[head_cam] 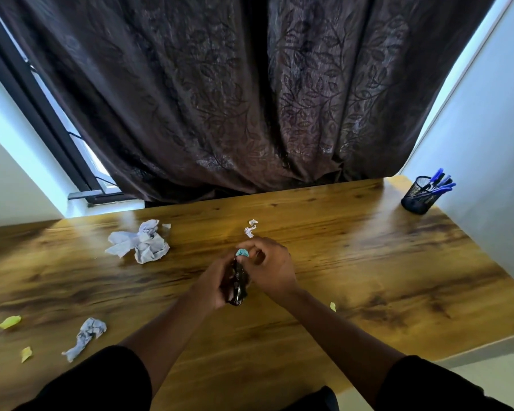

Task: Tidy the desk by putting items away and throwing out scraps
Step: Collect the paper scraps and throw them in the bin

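Nearest the camera, on the wooden desk (368,262), there's a long crumpled grey paper wad (85,336) at near left, with two torn yellow paper bits (9,321) beside it and another tiny yellow scrap (333,306) to the right of the arms.

Middle of the desk is where the action is. The left hand (214,284) is wrapped around a crinkly black plastic bag (237,281), and the right hand (269,266) pinches a small teal paper scrap (243,252) right at the bag's top end. Looks to me like the scrap is being stuffed in. The bag's long axis runs near to far, mouth pointing toward the far edge (can't actually see the opening, fingers cover it).

To do this bit well, I'd keep the left grip loose enough that the mouth stays open, push the scrap fully past the rim before letting go, and keep the bag tilted up so nothing falls back out.

Just beyond the hands sits a small twisted white paper scrap (250,228), probably next. Further left is a big crumpled grey tissue pile (141,243). At far right, a black mesh pen holder (419,195) with blue pens leans toward the wall.
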Motion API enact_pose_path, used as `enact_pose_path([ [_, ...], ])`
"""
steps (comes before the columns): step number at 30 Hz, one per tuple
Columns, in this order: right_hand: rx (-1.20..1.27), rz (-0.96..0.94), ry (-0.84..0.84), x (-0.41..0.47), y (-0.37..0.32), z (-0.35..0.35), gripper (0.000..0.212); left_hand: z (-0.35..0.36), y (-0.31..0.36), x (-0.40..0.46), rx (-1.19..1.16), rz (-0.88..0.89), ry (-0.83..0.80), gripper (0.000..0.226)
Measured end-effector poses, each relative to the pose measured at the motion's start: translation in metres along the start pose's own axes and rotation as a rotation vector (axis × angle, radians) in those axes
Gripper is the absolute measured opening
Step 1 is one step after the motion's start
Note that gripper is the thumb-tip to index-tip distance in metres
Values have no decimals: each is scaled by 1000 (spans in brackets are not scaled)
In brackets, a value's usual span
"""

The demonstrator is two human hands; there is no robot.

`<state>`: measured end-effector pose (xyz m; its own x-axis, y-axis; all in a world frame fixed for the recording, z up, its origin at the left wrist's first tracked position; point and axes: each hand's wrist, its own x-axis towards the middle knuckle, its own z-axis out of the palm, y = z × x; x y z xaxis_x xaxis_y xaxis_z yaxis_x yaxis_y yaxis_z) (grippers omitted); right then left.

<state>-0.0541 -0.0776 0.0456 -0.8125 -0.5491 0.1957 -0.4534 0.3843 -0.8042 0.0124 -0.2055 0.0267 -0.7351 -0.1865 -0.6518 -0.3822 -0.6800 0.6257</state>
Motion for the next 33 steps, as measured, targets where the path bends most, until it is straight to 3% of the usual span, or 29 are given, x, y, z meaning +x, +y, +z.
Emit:
enact_pose_path([
  [6, 169, 0, -102, 2, -9, 0, 19, -12, -1, 0, -34, -11, 58, 24],
  [10, 33, -17, -206, -2, -10, 6, 23, -13, 2, -3, -62, 28, 1, 38],
  [16, -180, -53, -121, -3, -6, 16, 17, -12, 7, -11, -108, -2, 6, 63],
  [28, -222, -85, -109, 7, 6, 4, 25, -15, 5, -7, -147, 1, -18, 59],
  [33, -327, 34, -152, 8, 33, -27, 16, -12, 1, 4, -156, -27, -11, 56],
])
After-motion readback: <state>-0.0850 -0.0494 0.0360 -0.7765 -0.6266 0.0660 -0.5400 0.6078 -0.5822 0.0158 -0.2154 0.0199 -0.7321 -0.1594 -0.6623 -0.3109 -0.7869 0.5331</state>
